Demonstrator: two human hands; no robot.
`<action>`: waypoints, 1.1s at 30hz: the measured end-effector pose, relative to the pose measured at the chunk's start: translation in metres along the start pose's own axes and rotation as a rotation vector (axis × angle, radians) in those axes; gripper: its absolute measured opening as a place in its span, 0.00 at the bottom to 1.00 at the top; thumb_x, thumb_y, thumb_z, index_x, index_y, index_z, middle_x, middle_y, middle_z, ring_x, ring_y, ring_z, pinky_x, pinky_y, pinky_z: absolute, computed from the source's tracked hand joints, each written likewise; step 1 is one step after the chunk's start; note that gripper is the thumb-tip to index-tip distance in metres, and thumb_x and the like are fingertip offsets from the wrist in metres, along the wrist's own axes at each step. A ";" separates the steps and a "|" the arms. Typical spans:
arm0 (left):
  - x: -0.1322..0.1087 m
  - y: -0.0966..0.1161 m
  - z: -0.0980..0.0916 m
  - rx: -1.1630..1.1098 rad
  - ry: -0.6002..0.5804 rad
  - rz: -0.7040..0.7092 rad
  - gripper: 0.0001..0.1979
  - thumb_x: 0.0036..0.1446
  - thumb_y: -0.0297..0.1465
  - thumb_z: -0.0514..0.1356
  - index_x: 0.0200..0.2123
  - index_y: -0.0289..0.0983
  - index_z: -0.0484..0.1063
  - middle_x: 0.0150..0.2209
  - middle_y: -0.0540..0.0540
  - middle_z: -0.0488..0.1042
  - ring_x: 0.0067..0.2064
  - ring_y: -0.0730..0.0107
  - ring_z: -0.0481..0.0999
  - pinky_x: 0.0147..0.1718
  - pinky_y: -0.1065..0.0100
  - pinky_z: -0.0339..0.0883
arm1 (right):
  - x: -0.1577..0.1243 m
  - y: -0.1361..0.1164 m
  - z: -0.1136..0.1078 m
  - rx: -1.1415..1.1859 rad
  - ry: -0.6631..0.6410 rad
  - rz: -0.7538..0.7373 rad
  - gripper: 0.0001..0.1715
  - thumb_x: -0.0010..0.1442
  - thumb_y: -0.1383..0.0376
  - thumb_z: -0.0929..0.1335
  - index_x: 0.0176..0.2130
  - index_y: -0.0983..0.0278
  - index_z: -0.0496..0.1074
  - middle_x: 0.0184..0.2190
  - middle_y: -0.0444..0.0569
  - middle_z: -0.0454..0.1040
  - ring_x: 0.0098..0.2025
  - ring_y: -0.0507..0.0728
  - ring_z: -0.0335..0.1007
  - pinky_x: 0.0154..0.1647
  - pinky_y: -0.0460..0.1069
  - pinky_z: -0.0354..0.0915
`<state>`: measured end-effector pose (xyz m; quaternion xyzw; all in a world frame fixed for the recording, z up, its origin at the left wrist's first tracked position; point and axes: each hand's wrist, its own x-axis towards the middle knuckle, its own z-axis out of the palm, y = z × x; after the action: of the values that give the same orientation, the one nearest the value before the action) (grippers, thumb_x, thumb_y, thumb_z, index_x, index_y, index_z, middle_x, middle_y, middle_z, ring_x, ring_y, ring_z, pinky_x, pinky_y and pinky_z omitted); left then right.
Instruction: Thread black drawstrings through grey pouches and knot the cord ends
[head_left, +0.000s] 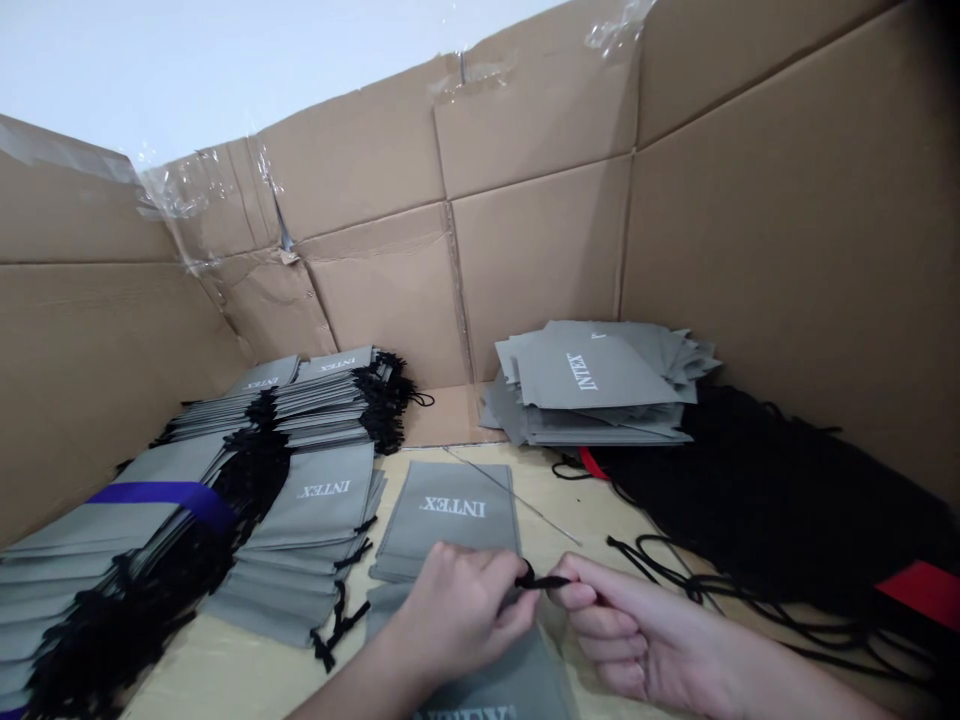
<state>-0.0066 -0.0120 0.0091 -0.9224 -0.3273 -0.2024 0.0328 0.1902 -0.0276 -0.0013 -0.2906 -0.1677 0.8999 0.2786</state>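
My left hand point(469, 605) is closed, its thumb and fingers pinching a black drawstring cord point(551, 582) near a loop or knot. Opposite it, my right hand point(611, 620) is a fist around the other end of that cord, which looks taut between the two. Beneath both hands lies a grey pouch point(487, 690) with white lettering, partly covered by my left hand and wrist. Just beyond, another grey INTEX pouch point(450, 515) lies flat. A long thin metal rod point(540, 515) rests across its right side.
Stacked grey pouches with black knotted cords point(322, 410) fill the left, one bundle wrapped by a purple band point(161, 493). Pouches without visible cords point(600, 385) are piled at back right. Beside them spreads a heap of black cords point(750, 490). Cardboard walls point(540, 240) surround the table.
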 end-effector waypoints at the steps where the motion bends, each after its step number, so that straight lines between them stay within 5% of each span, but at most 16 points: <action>1: 0.000 0.000 0.000 -0.006 -0.001 -0.001 0.07 0.59 0.34 0.52 0.35 0.38 0.67 0.27 0.48 0.76 0.27 0.67 0.74 0.24 0.70 0.53 | 0.000 0.000 0.000 0.006 -0.004 -0.001 0.21 0.63 0.59 0.60 0.21 0.65 0.59 0.10 0.32 0.44 0.12 0.43 0.37 0.14 0.39 0.39; 8: 0.000 -0.002 -0.004 -0.058 0.019 0.012 0.11 0.61 0.34 0.50 0.31 0.36 0.68 0.25 0.46 0.75 0.26 0.69 0.73 0.24 0.71 0.53 | 0.001 0.000 0.006 -0.140 0.018 -0.071 0.17 0.61 0.60 0.59 0.23 0.64 0.60 0.10 0.32 0.45 0.12 0.44 0.39 0.14 0.40 0.42; 13: -0.002 -0.001 -0.002 -0.273 0.064 -0.134 0.11 0.59 0.33 0.52 0.26 0.36 0.68 0.22 0.50 0.72 0.23 0.74 0.68 0.24 0.73 0.53 | 0.017 0.012 0.007 -0.585 0.137 -0.385 0.20 0.55 0.49 0.63 0.38 0.63 0.62 0.19 0.40 0.66 0.13 0.46 0.56 0.13 0.41 0.50; 17: 0.000 0.003 -0.003 -0.536 0.084 -0.282 0.11 0.57 0.33 0.54 0.24 0.36 0.68 0.20 0.52 0.69 0.22 0.76 0.63 0.24 0.74 0.54 | 0.025 0.026 0.007 -0.868 0.142 -0.643 0.23 0.57 0.49 0.63 0.46 0.60 0.58 0.26 0.40 0.65 0.16 0.45 0.61 0.16 0.41 0.55; 24: 0.006 0.007 -0.009 -0.961 0.084 -0.448 0.17 0.57 0.39 0.53 0.22 0.33 0.68 0.20 0.52 0.65 0.25 0.75 0.61 0.25 0.74 0.54 | 0.029 0.035 0.004 -0.797 0.122 -0.693 0.30 0.55 0.49 0.66 0.50 0.58 0.51 0.28 0.40 0.65 0.17 0.45 0.59 0.15 0.41 0.58; 33: 0.008 0.011 -0.005 -1.326 0.030 -0.482 0.19 0.56 0.43 0.55 0.21 0.34 0.66 0.18 0.52 0.65 0.23 0.74 0.64 0.25 0.73 0.55 | 0.035 0.037 0.008 -0.734 0.011 -0.713 0.27 0.52 0.46 0.67 0.39 0.59 0.53 0.21 0.35 0.63 0.13 0.44 0.52 0.11 0.39 0.51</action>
<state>0.0035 -0.0167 0.0172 -0.6469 -0.3299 -0.3734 -0.5773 0.1464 -0.0369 -0.0278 -0.2989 -0.5599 0.6291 0.4487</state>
